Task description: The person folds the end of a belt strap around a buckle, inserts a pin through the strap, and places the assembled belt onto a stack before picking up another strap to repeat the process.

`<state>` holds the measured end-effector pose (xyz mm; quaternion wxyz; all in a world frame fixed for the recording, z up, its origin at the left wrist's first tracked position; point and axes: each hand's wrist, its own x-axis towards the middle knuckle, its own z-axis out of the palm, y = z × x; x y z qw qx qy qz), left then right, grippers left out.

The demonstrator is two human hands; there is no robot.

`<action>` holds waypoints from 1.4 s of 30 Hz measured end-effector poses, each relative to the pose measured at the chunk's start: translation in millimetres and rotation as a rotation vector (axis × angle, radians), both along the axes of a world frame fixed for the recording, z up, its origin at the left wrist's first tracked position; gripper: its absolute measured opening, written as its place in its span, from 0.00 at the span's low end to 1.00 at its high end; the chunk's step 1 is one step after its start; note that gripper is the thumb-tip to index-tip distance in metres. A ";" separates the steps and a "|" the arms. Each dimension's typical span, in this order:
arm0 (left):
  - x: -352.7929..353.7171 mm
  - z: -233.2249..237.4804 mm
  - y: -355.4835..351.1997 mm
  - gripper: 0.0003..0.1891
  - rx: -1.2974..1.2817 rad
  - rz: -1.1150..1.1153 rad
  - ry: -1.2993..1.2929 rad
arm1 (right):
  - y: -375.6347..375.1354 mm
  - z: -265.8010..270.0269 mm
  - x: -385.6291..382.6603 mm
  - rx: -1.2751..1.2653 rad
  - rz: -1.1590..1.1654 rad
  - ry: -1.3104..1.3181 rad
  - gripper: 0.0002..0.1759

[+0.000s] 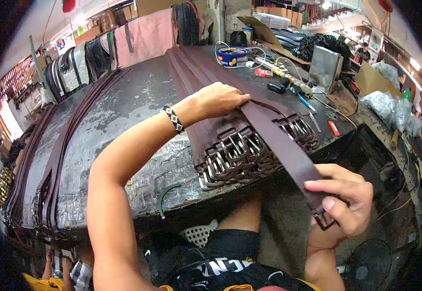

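A dark brown leather belt [286, 143] stretches between my two hands, above the worktable. My left hand [220, 99], with a patterned band on its wrist, is closed on the belt's upper stretch. Near its buckle end my right hand [344, 199] pinches the strap between thumb and fingers. The dark metal buckle [324, 221] hangs just below those fingers. Beneath my left hand lies a thick row of similar brown belts, their metal buckles [230, 153] bunched at the table's front edge. More buckles [298, 131] lie to the right, partly behind the held belt.
More belts [70, 126] lie along the table's left side. A blue round tin [232, 56], a red lighter [333, 128], a blue pen [307, 103] and cords sit at the right. A grey metal block [325, 69] stands behind them. A fan [366, 266] is low at right.
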<state>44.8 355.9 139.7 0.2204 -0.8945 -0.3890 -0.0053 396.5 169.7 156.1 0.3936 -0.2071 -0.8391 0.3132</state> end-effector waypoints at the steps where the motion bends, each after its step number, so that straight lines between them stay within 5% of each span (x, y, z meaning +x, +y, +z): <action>1: -5.8 -4.2 7.3 0.23 0.021 0.000 0.001 | 1.5 -0.3 -6.8 -0.044 -0.008 -0.001 0.26; 3: -19.8 -13.2 22.4 0.22 0.061 -0.002 0.005 | 14.2 -3.6 -19.0 0.033 -0.003 0.014 0.24; 4: -27.6 -15.8 28.1 0.22 0.037 0.044 0.006 | 12.7 0.5 -22.7 -0.266 -0.016 0.037 0.22; 10: -82.7 -33.1 76.6 0.23 0.014 0.218 -0.069 | 69.2 -8.8 -70.0 -0.412 0.076 0.006 0.19; 18: -112.6 -31.5 122.5 0.13 0.180 0.436 -0.244 | 126.8 -9.9 -115.2 -0.237 -0.077 -0.147 0.16; 23: -113.5 -43.7 129.2 0.13 0.059 0.535 -0.107 | 139.5 -14.2 -109.1 -0.301 -0.036 -0.172 0.15; 27: -85.0 -27.5 87.9 0.29 -0.073 0.328 -0.033 | 132.1 -20.3 -97.3 -0.286 -0.070 -0.133 0.13; 30: -61.0 -23.4 53.8 0.27 -0.013 0.119 -0.056 | 130.5 -26.7 -91.0 -0.267 -0.095 -0.086 0.13; 39: -61.5 -29.5 71.1 0.21 0.021 0.281 0.045 | 139.5 -20.1 -106.6 -0.265 -0.174 -0.130 0.17; 42: -58.5 -37.9 71.3 0.24 -0.048 0.312 0.077 | 124.5 -19.1 -88.7 0.005 -0.237 -0.101 0.15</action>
